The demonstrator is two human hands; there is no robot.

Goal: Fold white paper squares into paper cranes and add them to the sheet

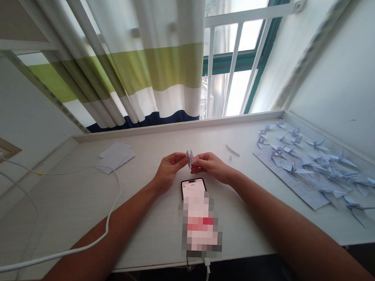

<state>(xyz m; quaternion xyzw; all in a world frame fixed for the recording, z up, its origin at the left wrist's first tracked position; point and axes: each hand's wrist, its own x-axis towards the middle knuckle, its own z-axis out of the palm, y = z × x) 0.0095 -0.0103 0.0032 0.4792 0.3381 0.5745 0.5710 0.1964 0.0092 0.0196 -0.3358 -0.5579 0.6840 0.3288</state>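
Note:
A small folded piece of pale lilac paper (189, 157) is held upright above the white desk (79, 202), pinched from both sides. My left hand (168, 168) grips its left side with thumb and fingers closed. My right hand (209, 165) pinches its right side in the same way. Directly below the hands, a phone (193, 185) lies flat on the desk with its screen lit.
Several finished paper cranes (313, 162) lie at the right, some on a printed sheet (297, 184). A stack of blank paper squares (116, 156) sits at the left. A white cable (77, 251) crosses my left forearm. A paper strip (232, 150) lies behind the hands.

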